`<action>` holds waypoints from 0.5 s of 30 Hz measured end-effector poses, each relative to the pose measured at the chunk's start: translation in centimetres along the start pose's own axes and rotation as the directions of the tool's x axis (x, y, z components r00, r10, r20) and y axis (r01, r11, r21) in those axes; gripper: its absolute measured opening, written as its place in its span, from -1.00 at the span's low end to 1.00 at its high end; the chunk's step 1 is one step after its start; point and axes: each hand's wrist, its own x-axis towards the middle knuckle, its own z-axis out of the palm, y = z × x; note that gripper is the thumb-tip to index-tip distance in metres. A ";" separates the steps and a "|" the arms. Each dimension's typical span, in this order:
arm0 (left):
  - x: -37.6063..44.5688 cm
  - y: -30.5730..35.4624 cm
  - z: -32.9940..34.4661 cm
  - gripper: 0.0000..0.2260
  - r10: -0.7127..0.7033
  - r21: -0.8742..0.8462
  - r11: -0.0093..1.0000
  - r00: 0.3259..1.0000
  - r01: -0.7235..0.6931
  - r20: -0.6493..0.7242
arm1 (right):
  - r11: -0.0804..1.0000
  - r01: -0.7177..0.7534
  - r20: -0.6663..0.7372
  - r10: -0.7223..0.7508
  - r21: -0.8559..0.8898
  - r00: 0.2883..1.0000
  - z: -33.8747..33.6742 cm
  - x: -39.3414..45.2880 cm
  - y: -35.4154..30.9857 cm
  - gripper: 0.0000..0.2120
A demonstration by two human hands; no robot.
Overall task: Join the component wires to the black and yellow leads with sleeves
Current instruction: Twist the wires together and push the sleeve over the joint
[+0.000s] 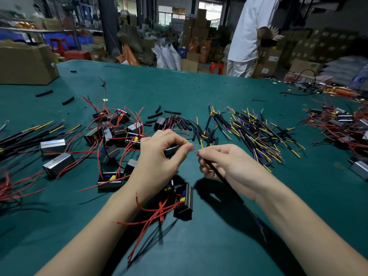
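My left hand [159, 154] is raised above the green table [219, 226], its thumb and forefinger pinching a thin bare wire end that meets the tip held by the other hand. My right hand [223, 162] grips a black-sheathed lead [229, 184] whose yellow wire [201, 144] sticks up past the fingertips. A black boxed component [184, 202] with red wires [155, 214] lies below my left wrist, and part of another component shows behind my left fingers. Several more components with red wires [117, 128] lie to the left.
A heap of black leads with yellow and blue ends [256, 132] lies at centre right, loose black sleeves [157, 116] behind my hands. Cardboard box [25, 64] at far left. More assemblies [342, 124] at right. A person in white [251, 32] stands beyond the table.
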 end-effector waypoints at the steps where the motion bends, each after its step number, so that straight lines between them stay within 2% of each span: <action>1: 0.1 -0.2 -0.1 -0.94 -0.028 0.027 0.999 0.999 0.029 -0.043 | 0.998 0.030 -0.035 -0.031 -0.047 0.999 -0.1 0.1 0.1 -0.84; 3: 0.3 -0.6 -0.5 -0.89 -0.114 0.082 0.989 0.987 0.124 -0.110 | 0.992 0.076 -0.088 -0.086 -0.102 0.992 -0.2 0.3 0.2 -0.80; 4: 0.3 -0.8 -0.7 -0.88 -0.159 0.108 0.980 0.983 0.168 -0.090 | 0.988 0.092 -0.106 -0.105 -0.122 0.989 -0.3 0.4 0.3 -0.79; 8: 0.1 -0.8 -0.7 -0.88 -0.291 0.117 0.954 0.948 0.277 0.130 | 0.968 0.122 -0.136 -0.154 -0.217 0.979 -0.1 0.7 0.8 -0.81; 15: 1.0 -0.8 -2.7 -0.91 -0.395 -0.008 0.906 0.853 0.423 0.341 | 0.953 0.121 -0.144 -0.166 -0.276 0.976 -0.2 0.8 1.1 -0.84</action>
